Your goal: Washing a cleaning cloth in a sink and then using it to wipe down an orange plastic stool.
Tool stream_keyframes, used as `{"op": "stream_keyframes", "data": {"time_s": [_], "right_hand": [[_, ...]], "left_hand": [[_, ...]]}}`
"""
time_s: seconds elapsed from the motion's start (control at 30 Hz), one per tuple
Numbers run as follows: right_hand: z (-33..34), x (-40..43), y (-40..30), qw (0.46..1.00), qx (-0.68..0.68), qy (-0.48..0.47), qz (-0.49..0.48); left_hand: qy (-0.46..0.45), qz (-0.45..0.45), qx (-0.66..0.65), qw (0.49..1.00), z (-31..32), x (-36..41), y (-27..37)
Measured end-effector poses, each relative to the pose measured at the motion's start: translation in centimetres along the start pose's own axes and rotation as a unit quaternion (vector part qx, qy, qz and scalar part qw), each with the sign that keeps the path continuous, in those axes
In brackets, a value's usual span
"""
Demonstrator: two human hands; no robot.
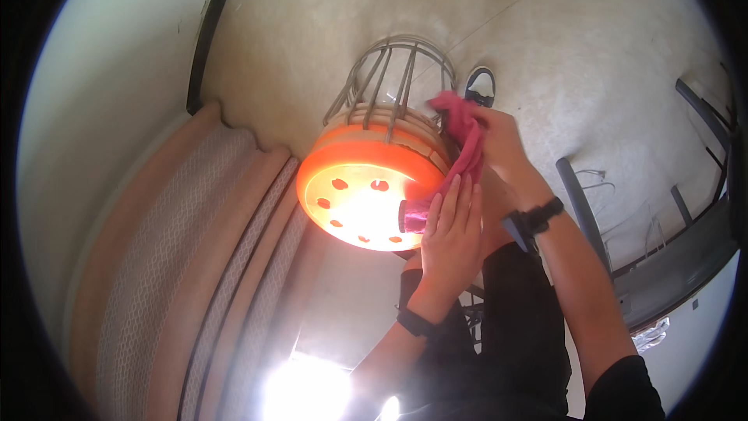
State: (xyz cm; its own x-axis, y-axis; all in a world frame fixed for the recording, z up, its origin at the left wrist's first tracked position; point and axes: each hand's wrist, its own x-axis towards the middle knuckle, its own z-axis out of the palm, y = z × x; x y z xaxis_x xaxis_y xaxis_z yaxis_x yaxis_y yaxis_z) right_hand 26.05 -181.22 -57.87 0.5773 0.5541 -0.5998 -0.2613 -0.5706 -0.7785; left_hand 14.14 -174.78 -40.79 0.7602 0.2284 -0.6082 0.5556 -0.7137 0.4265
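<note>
In front of me stands a stack of round stools with an orange plastic seat (362,199) on top. Its face has several holes and is washed out by glare. Nested metal legs (383,85) spread out below brown seats (388,120). A pink cloth (464,146) runs along the right side of the stack, and one end lies over the seat. My left hand (453,231) presses that end with its fingers extended and close together. My right hand (502,140) grips the cloth further up, beside the stool legs; some of its fingers are hidden.
Patterned curtains (175,245) hang along the wall at the left. A shoe (481,85) shows on the floor (561,58) just beyond my right hand. Grey metal legs (578,204) and a dark frame (678,263) stand at the right. Bright glare fills the bottom.
</note>
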Motion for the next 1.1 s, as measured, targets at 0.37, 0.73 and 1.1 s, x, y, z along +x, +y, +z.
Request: {"op": "stream_keyframes", "data": {"time_s": [0.37, 0.73, 1.1], "right_hand": [[-4.7, -7.6, -4.2, 0.990, 0.059, 0.125, 0.036], [11.1, -0.2, -15.0, 0.975, -0.208, 0.049, -0.064], [20.8, 6.0, -18.8, 0.824, -0.497, -0.272, 0.017]], "left_hand": [[0.128, 0.069, -0.112, 0.983, -4.7, -2.5, -4.1], [0.229, -0.014, -0.095, 0.969, -10.9, -2.1, -18.6], [0.011, -0.169, -0.341, 0.925, -6.8, -0.3, -29.2]]}}
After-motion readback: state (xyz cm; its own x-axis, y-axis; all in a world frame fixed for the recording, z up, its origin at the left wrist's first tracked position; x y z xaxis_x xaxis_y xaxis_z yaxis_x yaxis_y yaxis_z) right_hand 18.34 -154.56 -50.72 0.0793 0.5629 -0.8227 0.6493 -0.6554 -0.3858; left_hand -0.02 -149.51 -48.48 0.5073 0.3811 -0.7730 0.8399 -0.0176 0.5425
